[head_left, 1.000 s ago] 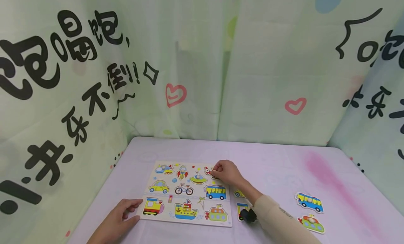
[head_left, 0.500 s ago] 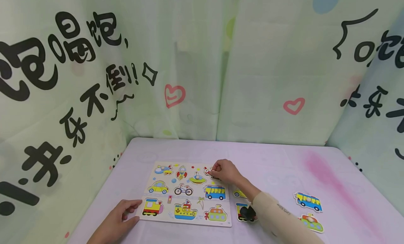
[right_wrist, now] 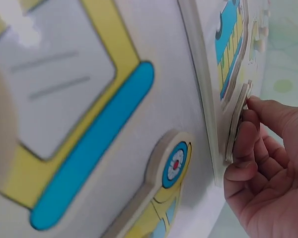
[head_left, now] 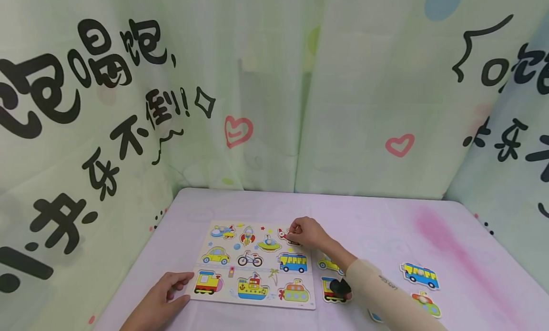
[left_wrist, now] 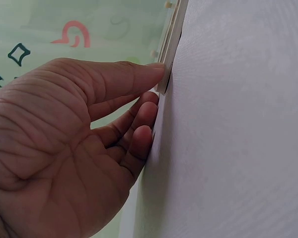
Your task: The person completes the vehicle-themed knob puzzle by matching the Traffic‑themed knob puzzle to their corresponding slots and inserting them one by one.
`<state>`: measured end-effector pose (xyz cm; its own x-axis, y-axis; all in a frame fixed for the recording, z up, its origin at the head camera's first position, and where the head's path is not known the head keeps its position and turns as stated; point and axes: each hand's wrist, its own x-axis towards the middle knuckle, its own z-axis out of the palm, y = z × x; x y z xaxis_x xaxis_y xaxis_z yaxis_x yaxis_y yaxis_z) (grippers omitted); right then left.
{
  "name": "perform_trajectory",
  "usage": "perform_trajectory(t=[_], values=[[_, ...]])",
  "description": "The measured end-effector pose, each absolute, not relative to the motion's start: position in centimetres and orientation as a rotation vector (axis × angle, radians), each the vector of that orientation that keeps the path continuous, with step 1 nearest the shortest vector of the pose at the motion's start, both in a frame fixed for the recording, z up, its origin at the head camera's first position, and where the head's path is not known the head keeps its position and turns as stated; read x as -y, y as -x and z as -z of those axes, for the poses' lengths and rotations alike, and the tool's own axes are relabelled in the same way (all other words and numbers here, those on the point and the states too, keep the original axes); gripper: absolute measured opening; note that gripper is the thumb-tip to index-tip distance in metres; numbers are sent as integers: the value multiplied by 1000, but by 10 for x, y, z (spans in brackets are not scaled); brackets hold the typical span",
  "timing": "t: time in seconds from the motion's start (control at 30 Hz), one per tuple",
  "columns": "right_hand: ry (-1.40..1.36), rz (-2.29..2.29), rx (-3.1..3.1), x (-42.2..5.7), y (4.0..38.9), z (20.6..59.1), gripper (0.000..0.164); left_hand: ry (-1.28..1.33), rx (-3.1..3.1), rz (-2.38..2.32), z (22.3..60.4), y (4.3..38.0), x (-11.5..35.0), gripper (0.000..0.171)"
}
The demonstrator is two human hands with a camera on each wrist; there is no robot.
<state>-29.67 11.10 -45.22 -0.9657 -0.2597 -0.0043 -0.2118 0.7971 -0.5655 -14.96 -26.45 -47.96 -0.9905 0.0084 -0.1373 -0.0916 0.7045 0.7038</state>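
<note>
In the head view, a flat puzzle board [head_left: 250, 300] with printed vehicles lies on the table. The left hand [head_left: 160, 297] is at its near-left corner, index fingertip and thumb touching the edge. From the left wrist, the thumb [left_wrist: 124, 77] lies against the board's edge [left_wrist: 169, 54], the other fingers bent beside the table. At the far-right corner the right hand [head_left: 310, 233] pinches a red helicopter puzzle piece [head_left: 281, 233], partly hidden by the fingers. The right wrist view shows this piece [right_wrist: 237, 126] edge-on between thumb and fingers, close against the board.
Right of the board lie a yellow car piece [head_left: 328, 264] and a train piece [head_left: 331, 297], partly covered by a black object at the sleeve. Farther right are a bus piece [head_left: 420, 275] and a submarine piece [head_left: 426, 305]. A printed curtain [head_left: 274, 83] stands behind the table [head_left: 364, 216].
Both hands stay almost in place, the right one still pinching the helicopter piece. The right sleeve has shifted slightly, showing more of the car piece and a blue bit of another piece.
</note>
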Motion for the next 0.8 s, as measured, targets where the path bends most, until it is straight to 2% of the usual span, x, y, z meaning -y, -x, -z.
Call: perform_trajectory(t=[0.33, 0.63, 0.8], values=[[381, 841, -2893, -110, 300, 454, 16, 83, -2776, -1156, 481, 149, 265, 49], [318, 1061, -2851, -117, 284, 453, 24, 17, -2794, -1179, 482, 146, 267, 47], [308, 1163, -2825, -125, 274, 449, 22, -14, -2804, -1178, 481, 146, 269, 47]])
